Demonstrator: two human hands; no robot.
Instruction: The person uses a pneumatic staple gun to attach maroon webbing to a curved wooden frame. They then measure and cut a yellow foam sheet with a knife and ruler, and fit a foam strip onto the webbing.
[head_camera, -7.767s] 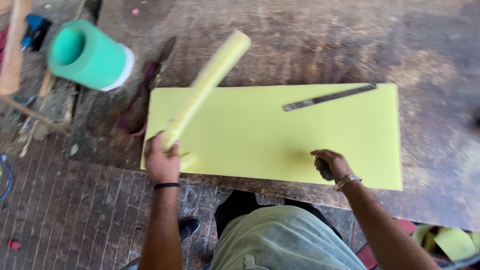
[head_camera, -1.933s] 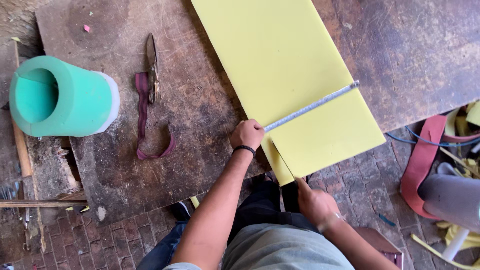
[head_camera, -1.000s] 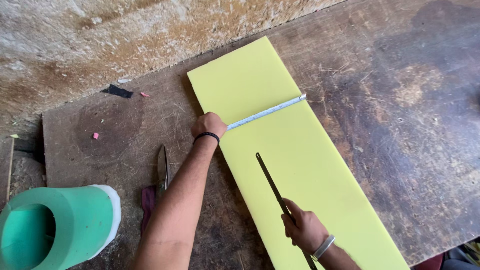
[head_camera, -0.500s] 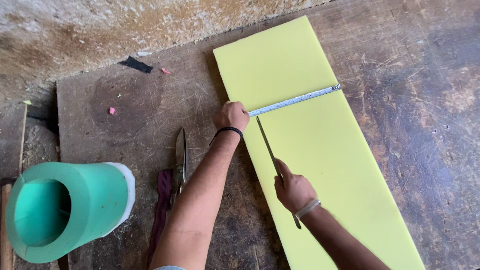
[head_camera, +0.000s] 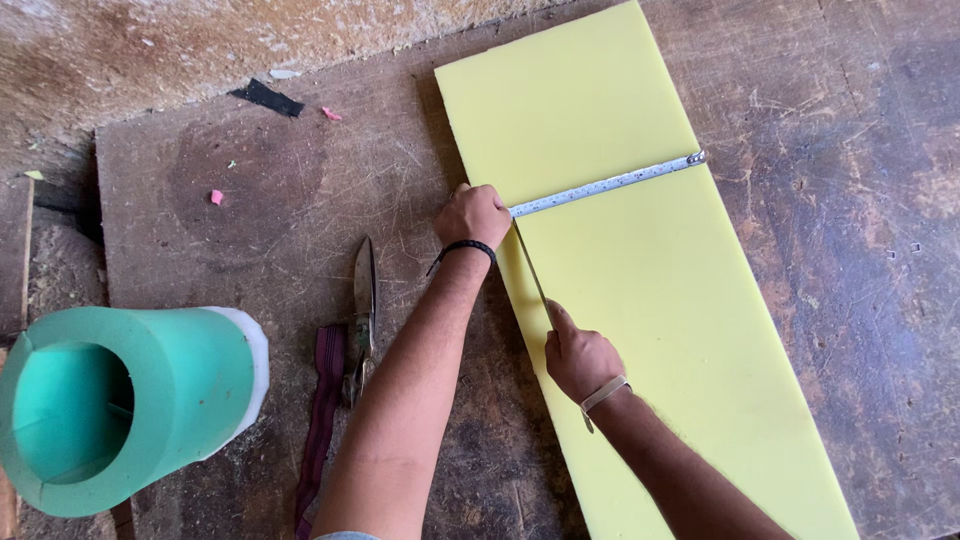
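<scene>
A long yellow foam sheet (head_camera: 640, 260) lies on a worn wooden board. A metal tape measure strip (head_camera: 610, 182) stretches across the sheet's width. My left hand (head_camera: 472, 215) presses the tape's near end at the sheet's left edge. My right hand (head_camera: 580, 358) grips a thin dark blade (head_camera: 530, 262) whose tip points to the tape near my left hand, running along the sheet's left part.
A green foam roll (head_camera: 120, 400) lies on its side at the left. Large shears (head_camera: 362, 310) with a maroon strap (head_camera: 318, 420) lie on the wooden board (head_camera: 300, 180) left of my arm. Small scraps dot the board's far left.
The view has shifted closer over the sheet. My right hand with the blade has moved up towards the tape; my left hand stays on the tape's end.
</scene>
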